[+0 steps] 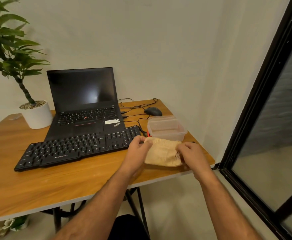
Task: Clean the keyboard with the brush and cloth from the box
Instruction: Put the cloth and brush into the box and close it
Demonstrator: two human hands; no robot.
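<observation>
A black keyboard (76, 148) lies slantwise on the wooden table (55, 184) in front of a laptop. To its right stands a clear plastic box (167, 129) with its lid behind it; a small red-orange part (148, 133) shows at the box's left corner, too hidden to identify. Just in front of the box both hands hold a beige cloth (160, 154) above the table's right end. My left hand (137, 149) pinches its upper left edge. My right hand (193, 156) grips its right side with curled fingers.
An open black laptop (84, 108) with a dark screen sits behind the keyboard. A potted plant in a white pot (36, 115) stands at the back left. A black mouse (153, 111) and cables lie behind the box. A black-framed glass door (263, 118) is on the right.
</observation>
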